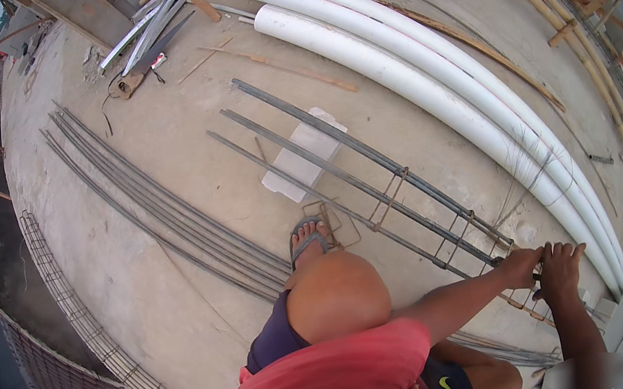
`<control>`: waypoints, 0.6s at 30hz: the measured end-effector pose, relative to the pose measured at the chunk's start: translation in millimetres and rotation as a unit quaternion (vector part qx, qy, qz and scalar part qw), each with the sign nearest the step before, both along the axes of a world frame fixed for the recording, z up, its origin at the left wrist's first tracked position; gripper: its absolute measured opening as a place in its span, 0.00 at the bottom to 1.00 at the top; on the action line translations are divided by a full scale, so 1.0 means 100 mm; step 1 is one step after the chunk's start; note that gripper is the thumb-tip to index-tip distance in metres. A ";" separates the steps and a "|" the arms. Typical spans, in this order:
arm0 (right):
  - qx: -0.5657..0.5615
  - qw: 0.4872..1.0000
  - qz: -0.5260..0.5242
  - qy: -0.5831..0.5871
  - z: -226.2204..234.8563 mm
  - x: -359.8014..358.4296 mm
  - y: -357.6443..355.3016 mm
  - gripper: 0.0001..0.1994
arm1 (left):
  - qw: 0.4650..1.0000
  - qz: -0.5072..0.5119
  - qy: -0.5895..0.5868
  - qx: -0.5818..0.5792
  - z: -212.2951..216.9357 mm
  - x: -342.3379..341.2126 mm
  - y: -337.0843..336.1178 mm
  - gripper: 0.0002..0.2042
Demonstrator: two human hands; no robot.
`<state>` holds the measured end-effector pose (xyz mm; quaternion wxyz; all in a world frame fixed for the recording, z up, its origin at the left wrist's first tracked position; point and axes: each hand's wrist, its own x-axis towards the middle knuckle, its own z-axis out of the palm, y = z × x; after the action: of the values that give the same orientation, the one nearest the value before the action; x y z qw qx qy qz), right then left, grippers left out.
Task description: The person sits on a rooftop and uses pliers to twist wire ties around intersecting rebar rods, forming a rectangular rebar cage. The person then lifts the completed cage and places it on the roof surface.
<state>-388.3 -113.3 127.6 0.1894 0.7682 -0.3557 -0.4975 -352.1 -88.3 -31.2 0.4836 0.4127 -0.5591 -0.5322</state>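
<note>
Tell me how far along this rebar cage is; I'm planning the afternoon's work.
Done: several stirrups already sit around the long bars near the person. In hand: the left hand and right hand work together at one stirrup, what they grip is hidden. Left: the bars' far stretch carries no stirrups, and a loose bundle of bars lies untouched.

bare concrete rooftop slab (183, 312), loose rebar bundle (159, 210) lying on it, three long white pipes (422, 71), white foam block (304, 156) under a half-tied rebar cage (375, 184), bamboo poles (571, 31) along the edge
</note>
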 end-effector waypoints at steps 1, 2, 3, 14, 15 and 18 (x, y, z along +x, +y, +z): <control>-0.070 0.993 0.090 -0.017 -0.21 -0.30 0.05 0.30 | 1.000 -0.028 -0.001 0.001 -0.01 0.01 -0.03 0.25; -0.140 0.972 0.186 -0.033 -0.25 -0.34 0.04 0.26 | 0.999 -0.050 -0.001 0.001 -0.04 0.00 -0.10 0.25; -0.078 0.992 0.098 -0.019 -0.27 -0.36 -0.03 0.18 | 0.997 -0.071 -0.001 0.002 -0.08 -0.01 -0.15 0.26; 0.154 0.897 -0.397 0.116 -0.15 0.24 -0.70 0.15 | 0.982 0.179 -0.063 0.010 0.04 -0.19 0.09 0.23; 0.155 0.900 -0.396 0.098 -0.17 0.34 -0.71 0.15 | 0.987 0.148 -0.042 0.036 -0.01 -0.11 0.02 0.23; -0.007 0.999 -0.012 0.046 -0.05 0.13 -0.15 0.16 | 0.999 0.026 0.020 0.026 0.06 -0.10 -0.05 0.24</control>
<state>-375.0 -128.1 122.5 0.2051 0.7386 -0.3591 -0.5324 -362.2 -93.1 -25.4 0.4980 0.4284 -0.5243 -0.5418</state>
